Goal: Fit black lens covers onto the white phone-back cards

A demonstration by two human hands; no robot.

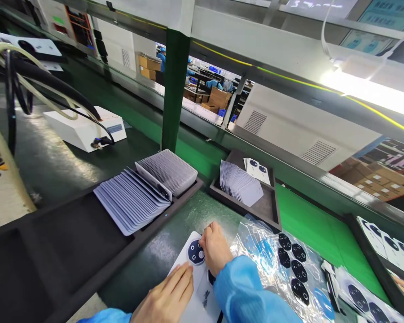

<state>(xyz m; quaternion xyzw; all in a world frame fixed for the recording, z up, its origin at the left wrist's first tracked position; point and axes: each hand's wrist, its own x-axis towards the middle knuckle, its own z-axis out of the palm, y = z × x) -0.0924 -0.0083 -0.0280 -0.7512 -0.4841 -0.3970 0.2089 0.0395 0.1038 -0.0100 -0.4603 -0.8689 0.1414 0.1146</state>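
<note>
We work at a dark green bench top (148,260) under a strip light (366,92). A green post (175,89) rises at the bench's far edge. Straight before the post, nearest us, lies a white back cover (185,260). Our left hand (164,296) rests flat and open on it, fingers pressing down. Our right hand (215,246) is curled, fingertips pinched at the cover's top edge; what they grip we cannot tell. At the post's foot a black tray (87,251) holds fanned white panels (144,188). Beyond the post, cartons (218,96) fill a factory hall.
</note>
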